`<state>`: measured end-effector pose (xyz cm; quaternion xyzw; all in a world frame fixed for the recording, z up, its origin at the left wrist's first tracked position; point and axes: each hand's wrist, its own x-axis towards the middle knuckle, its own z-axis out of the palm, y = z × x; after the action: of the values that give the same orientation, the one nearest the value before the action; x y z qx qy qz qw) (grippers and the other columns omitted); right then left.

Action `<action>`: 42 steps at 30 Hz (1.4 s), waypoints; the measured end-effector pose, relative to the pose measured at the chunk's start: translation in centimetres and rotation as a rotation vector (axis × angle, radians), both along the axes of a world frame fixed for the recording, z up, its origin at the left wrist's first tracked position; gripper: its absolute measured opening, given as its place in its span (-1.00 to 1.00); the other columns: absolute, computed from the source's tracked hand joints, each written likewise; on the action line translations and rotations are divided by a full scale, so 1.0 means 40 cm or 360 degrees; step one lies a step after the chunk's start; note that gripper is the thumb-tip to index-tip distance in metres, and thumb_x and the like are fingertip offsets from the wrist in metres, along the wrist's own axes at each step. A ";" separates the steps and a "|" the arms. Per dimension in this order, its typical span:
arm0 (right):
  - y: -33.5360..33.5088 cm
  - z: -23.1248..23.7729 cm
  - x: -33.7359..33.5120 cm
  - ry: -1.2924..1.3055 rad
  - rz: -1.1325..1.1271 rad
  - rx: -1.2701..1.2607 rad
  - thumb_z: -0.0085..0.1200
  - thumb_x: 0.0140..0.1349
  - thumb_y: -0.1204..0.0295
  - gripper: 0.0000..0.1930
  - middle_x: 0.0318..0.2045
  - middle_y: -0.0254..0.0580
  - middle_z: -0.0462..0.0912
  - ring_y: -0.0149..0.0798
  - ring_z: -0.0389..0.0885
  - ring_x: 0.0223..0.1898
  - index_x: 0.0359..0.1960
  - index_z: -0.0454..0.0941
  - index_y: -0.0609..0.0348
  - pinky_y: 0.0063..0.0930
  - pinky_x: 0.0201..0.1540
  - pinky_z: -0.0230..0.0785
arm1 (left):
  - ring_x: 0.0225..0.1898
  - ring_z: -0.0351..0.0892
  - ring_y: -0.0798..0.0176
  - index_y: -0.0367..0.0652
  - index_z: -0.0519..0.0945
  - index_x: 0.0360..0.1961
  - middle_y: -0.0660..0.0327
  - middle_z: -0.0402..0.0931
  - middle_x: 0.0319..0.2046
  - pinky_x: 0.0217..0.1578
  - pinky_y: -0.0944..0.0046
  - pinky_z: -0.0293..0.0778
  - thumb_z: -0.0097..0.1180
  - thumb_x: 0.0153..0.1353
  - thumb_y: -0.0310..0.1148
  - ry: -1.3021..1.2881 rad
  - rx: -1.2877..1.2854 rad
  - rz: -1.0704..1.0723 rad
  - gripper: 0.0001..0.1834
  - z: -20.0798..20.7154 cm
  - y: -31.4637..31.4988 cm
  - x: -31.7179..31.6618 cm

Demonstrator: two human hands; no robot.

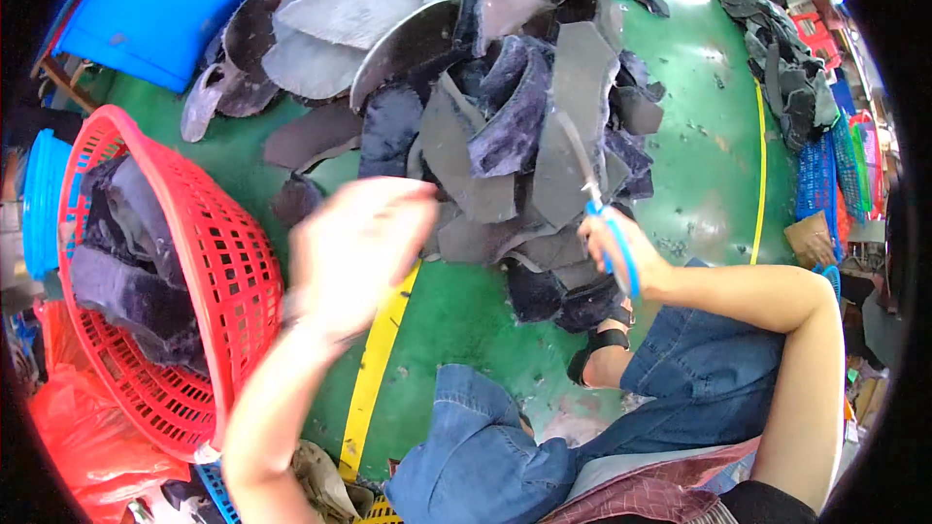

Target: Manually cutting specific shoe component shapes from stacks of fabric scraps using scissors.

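1. Your right hand (621, 247) is closed on the blue handles of the scissors (594, 204); fingers wrapped through the loops, blades pointing up and away from the knuckles.
2. The blade tips lie over the scrap pile (505, 116), grey and dark purple pieces heaped just beyond your fingertips.
3. Your left hand (354, 252) is raised and motion-blurred; whether its fingers are apart or together cannot be told. It holds nothing that shows.
4. The nearest scraps sit just past the left fingertips, at the pile's near edge.
5. The red basket (228, 272) stands beside the left wrist, outboard of it, with purple pieces inside.
6. The yellow floor line (374, 369) runs below the left palm, across green floor (466, 311).
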<state>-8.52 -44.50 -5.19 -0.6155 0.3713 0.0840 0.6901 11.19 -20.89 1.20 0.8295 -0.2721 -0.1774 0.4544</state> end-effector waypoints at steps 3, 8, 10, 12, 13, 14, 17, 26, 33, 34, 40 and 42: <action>-0.044 0.037 0.028 0.0186 -0.0157 -0.0268 -0.08 0.19 0.12 -0.69 -0.65 -0.45 0.31 -0.53 0.28 -0.62 -0.34 0.36 0.13 -0.64 -0.59 0.20 | -0.34 0.50 0.05 -0.17 0.50 -0.43 0.11 0.49 -0.44 -0.29 0.18 0.42 -0.01 0.05 -0.31 -0.0156 -0.0092 -0.0414 -0.84 -0.200 -0.246 -0.043; -0.135 0.028 -0.058 0.0141 -0.0310 -0.0378 -0.07 0.18 0.11 -0.68 -0.64 -0.39 0.31 -0.49 0.29 -0.60 -0.37 0.34 0.14 -0.62 -0.55 0.20 | -0.24 0.47 0.00 -0.19 0.40 -0.16 0.00 0.45 -0.33 -0.21 0.12 0.40 0.14 -0.05 -0.17 -0.0246 0.0333 -0.0317 -0.55 -0.271 -0.479 -0.095; -0.146 0.036 -0.074 0.0142 -0.0312 -0.0433 -0.05 0.16 0.13 -0.70 -0.64 -0.38 0.31 -0.47 0.29 -0.61 -0.40 0.32 0.13 -0.61 -0.54 0.19 | -0.23 0.47 -0.04 -0.16 0.18 0.07 -0.07 0.43 -0.29 -0.17 0.11 0.39 0.24 -0.16 -0.17 -0.0415 0.0241 -0.0036 -0.24 -0.284 -0.506 -0.096; -0.152 0.013 -0.088 0.0197 -0.0334 -0.0411 -0.05 0.16 0.13 -0.69 -0.64 -0.38 0.31 -0.48 0.29 -0.61 -0.42 0.32 0.13 -0.61 -0.54 0.19 | -0.23 0.47 -0.03 -0.17 0.10 0.13 -0.07 0.44 -0.29 -0.16 0.14 0.39 0.26 -0.19 -0.20 -0.0226 0.0167 0.0087 -0.15 -0.315 -0.552 -0.073; -0.152 0.001 -0.090 0.0233 -0.0334 -0.0399 -0.04 0.15 0.12 -0.69 -0.65 -0.38 0.31 -0.48 0.29 -0.61 -0.43 0.31 0.12 -0.61 -0.54 0.19 | -0.25 0.48 -0.02 -0.18 0.08 0.14 -0.05 0.46 -0.30 -0.16 0.16 0.40 0.27 -0.20 -0.22 0.0014 0.0142 0.0098 -0.12 -0.332 -0.573 -0.058; -0.152 -0.008 -0.084 0.0271 -0.0340 -0.0360 -0.04 0.14 0.10 -0.67 -0.66 -0.37 0.31 -0.48 0.31 -0.61 -0.45 0.31 0.12 -0.61 -0.53 0.20 | -0.30 0.50 0.04 -0.23 0.12 0.12 0.01 0.50 -0.36 -0.16 0.22 0.39 0.27 -0.22 -0.24 0.0380 0.0065 0.0160 -0.14 -0.341 -0.589 -0.043; -0.152 0.000 -0.030 0.0156 -0.0223 -0.0426 -0.03 0.13 0.05 -0.63 -0.64 -0.37 0.32 -0.46 0.32 -0.60 -0.33 0.35 0.12 -0.58 -0.51 0.22 | -0.39 0.57 0.15 -0.20 0.55 -0.28 0.03 0.56 -0.43 -0.31 0.29 0.45 0.13 -0.19 -0.39 0.0732 -0.0442 -0.0017 -0.66 -0.327 -0.560 0.012; -0.140 0.001 0.205 -0.0348 -0.0330 0.0032 0.04 0.08 0.33 -0.69 -0.36 -0.17 0.55 -0.31 0.53 -0.35 -0.20 0.43 0.28 -0.41 -0.30 0.41 | -0.27 0.50 0.13 -0.16 0.19 0.03 0.03 0.49 -0.32 -0.22 0.23 0.40 0.02 -0.07 -0.53 0.0534 -0.0987 -0.0438 -0.44 -0.251 -0.467 -0.104; -0.288 0.003 0.062 -0.0095 -0.0541 -0.0257 0.05 -0.03 0.53 -0.73 -0.36 -0.20 0.59 -0.31 0.56 -0.31 -0.22 0.45 0.30 -0.46 -0.16 0.39 | 0.13 0.14 -0.06 -0.17 0.04 0.18 -0.06 0.16 0.09 0.07 -0.01 0.15 0.25 -0.21 -0.17 -0.0463 0.0318 -0.0422 -0.07 -0.455 -0.274 -0.238; -0.307 -0.017 0.043 -0.0192 -0.0592 -0.0128 0.09 -0.04 0.51 -0.73 -0.37 -0.22 0.59 -0.32 0.56 -0.32 -0.24 0.47 0.26 -0.46 -0.16 0.37 | 0.16 0.07 -0.05 -0.16 0.00 0.20 -0.05 0.08 0.14 0.08 -0.03 0.11 0.26 -0.21 -0.14 -0.0487 0.0480 -0.0436 -0.03 -0.463 -0.288 -0.247; -0.248 0.131 0.064 -0.0442 -0.0549 -0.0266 0.10 -0.01 0.43 -0.71 -0.32 -0.22 0.58 -0.32 0.56 -0.30 -0.21 0.47 0.24 -0.48 -0.15 0.37 | -0.26 0.49 -0.01 -0.13 0.49 -0.21 0.04 0.52 -0.34 -0.25 0.10 0.41 0.01 -0.10 -0.45 -0.0226 0.0086 -0.0433 -0.67 -0.455 -0.290 -0.189; -0.211 0.181 0.084 -0.0492 -0.0429 -0.0288 0.10 0.00 0.39 -0.65 -0.28 -0.16 0.58 -0.30 0.56 -0.26 -0.16 0.45 0.29 -0.51 -0.11 0.35 | -0.25 0.47 -0.11 -0.20 0.48 -0.20 -0.08 0.49 -0.36 -0.23 0.05 0.39 -0.04 -0.13 -0.49 -0.0021 0.0116 -0.0560 -0.64 -0.385 -0.196 -0.158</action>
<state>-5.15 -52.95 2.04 -0.6254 0.3460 -0.1381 0.6857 4.86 -28.72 -14.21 0.7861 -0.4095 -0.2585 0.3842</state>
